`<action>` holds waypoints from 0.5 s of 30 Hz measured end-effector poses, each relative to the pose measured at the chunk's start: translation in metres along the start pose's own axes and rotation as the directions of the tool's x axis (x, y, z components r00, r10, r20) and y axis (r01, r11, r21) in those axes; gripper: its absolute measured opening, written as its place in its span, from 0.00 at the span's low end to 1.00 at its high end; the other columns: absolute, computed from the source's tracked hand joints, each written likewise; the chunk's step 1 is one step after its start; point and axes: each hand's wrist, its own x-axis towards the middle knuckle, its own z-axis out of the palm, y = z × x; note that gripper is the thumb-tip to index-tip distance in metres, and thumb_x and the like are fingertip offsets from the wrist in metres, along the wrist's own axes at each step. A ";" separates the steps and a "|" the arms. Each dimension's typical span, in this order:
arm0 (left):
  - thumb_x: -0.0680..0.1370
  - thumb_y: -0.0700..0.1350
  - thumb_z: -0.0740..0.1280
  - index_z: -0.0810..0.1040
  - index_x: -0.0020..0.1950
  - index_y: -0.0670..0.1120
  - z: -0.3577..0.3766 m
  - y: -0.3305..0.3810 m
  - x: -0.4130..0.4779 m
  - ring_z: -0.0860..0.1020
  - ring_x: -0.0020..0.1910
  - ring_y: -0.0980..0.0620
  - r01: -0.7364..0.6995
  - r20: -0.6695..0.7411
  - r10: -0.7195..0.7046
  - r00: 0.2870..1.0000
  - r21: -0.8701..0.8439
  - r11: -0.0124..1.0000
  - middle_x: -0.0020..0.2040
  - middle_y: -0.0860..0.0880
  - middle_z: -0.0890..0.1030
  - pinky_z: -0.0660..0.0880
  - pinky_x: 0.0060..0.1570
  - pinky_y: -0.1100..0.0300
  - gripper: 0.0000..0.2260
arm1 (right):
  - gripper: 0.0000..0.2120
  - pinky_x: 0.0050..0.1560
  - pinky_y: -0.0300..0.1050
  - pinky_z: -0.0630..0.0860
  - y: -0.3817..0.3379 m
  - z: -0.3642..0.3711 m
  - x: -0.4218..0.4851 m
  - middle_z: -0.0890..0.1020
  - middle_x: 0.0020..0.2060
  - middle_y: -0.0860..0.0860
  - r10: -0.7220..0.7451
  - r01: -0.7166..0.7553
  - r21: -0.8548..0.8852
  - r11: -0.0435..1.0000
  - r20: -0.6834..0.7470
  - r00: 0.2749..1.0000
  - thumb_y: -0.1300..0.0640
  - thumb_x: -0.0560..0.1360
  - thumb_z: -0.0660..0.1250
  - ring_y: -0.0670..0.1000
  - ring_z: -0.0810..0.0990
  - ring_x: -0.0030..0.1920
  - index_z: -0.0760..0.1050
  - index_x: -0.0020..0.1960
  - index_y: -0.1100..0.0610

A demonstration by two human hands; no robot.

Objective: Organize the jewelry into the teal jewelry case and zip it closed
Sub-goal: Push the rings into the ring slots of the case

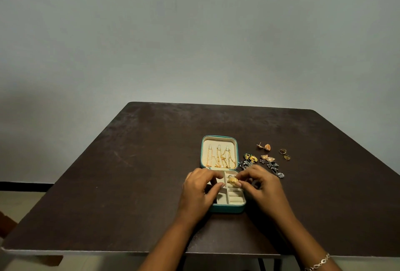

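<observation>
- Dark brown laminate, mottled and scuffed, makes up the table (129, 184); its corners are rounded, and the work sits right of centre toward the six o'clock edge.
- Teal jewelry case (229, 209) lies unzipped and flat: a square, soft-cornered shell lined in cream velvet. The lid half at twelve o'clock holds gold chains (218, 159) hung from three hooks. The tray half at six o'clock is split into small compartments, with padded ring rolls (236, 195) down its right side.
- Left hand (199, 188) rests over the tray's left compartments with its fingers bent. It seems to be steadying the case, but whether it grips anything I cannot tell.
- Right hand (264, 186) pinches a domed gold piece (233, 181) between thumb and fingertips, directly over the top of the ring rolls. A silver link bracelet (318, 263) is on that wrist.
- Loose earrings (266, 162), a tangle of dull silver drops, yellow-green flowers and fluted gold cones, wait on the table at three o'clock of the lid.
- Two small gold rings (285, 154) lie just beyond them, farther toward three o'clock.
- Step in hand, as I judge it: seating the filigree-textured gold piece into a slot. That calls for a gentle press between the soft rolls, then a reach for the pile. The zip is not yet touched.
</observation>
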 end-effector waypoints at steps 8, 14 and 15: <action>0.71 0.50 0.64 0.72 0.44 0.55 0.002 -0.004 0.000 0.70 0.39 0.63 -0.004 0.013 0.004 1.000 0.039 0.999 0.37 0.57 0.78 0.65 0.40 0.67 0.03 | 0.06 0.39 0.34 0.70 0.006 0.004 0.001 0.77 0.39 0.42 0.019 -0.017 -0.073 0.997 0.030 0.999 0.60 0.68 0.73 0.42 0.75 0.42 0.81 0.42 0.50; 0.71 0.49 0.64 0.72 0.43 0.55 0.004 -0.006 0.000 0.69 0.40 0.64 -0.003 0.000 0.003 1.000 0.050 0.999 0.37 0.56 0.78 0.64 0.40 0.68 0.02 | 0.05 0.45 0.46 0.75 0.007 0.003 0.003 0.78 0.41 0.45 0.034 -0.026 -0.128 0.991 0.058 0.998 0.57 0.68 0.73 0.45 0.76 0.45 0.82 0.43 0.50; 0.71 0.49 0.64 0.72 0.43 0.54 0.004 -0.006 0.000 0.70 0.40 0.63 -0.002 0.003 0.001 1.000 0.047 0.999 0.37 0.56 0.79 0.64 0.39 0.67 0.02 | 0.05 0.45 0.46 0.74 0.006 0.003 0.003 0.78 0.42 0.46 0.033 -0.024 -0.139 0.990 0.062 0.998 0.57 0.68 0.73 0.46 0.76 0.45 0.82 0.43 0.50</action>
